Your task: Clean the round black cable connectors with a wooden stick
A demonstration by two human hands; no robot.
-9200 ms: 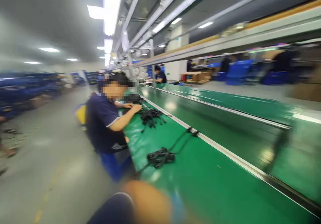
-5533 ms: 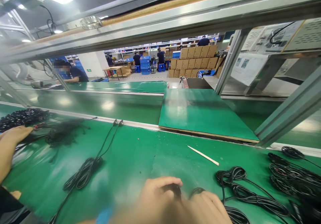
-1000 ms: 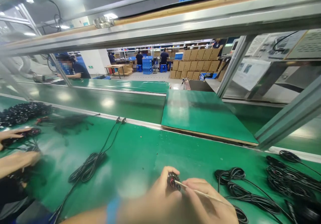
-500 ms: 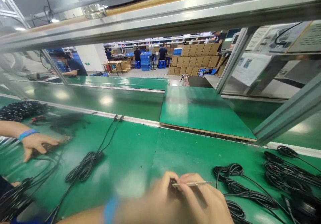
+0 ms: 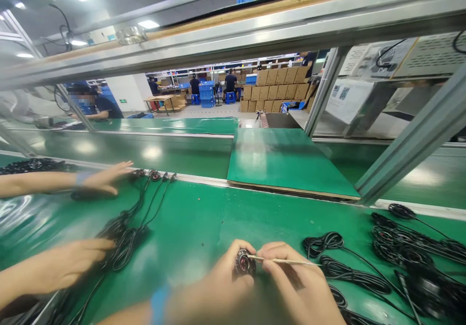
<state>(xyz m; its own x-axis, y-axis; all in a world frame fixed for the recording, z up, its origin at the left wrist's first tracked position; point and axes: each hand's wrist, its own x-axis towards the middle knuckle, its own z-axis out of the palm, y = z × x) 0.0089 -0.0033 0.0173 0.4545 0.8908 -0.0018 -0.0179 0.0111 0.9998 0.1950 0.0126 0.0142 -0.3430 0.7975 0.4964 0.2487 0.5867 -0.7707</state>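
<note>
Low at the near edge of the green bench (image 5: 204, 218), the left hand (image 5: 218, 286) pinches a small round black connector (image 5: 244, 262) between thumb and fingers, its open face with reddish contacts turned up toward the camera. The right hand (image 5: 294, 286) is closed on a thin pale stick (image 5: 284, 261), pinched near its middle; the stick's long axis runs almost level, left to right, with its left tip touching the connector's face and its right end pointing toward the coiled black cables (image 5: 349, 276) that lie just right of the hands. Farther right sits a larger heap of cables (image 5: 411, 252). Half a second ago the stick lay a little higher across the fingers and the connector was mostly hidden; now its face shows clearly. At the left, a co-worker's near hand (image 5: 73, 262) rests on a cable bundle (image 5: 124, 237), while the co-worker's far hand (image 5: 105, 179) reaches out flat beside two connector ends (image 5: 145, 174) by the bench's rail; half a second ago only one of those hands was in view, farther left. Beyond the rail a green board (image 5: 287, 164) lies on the belt.
</note>
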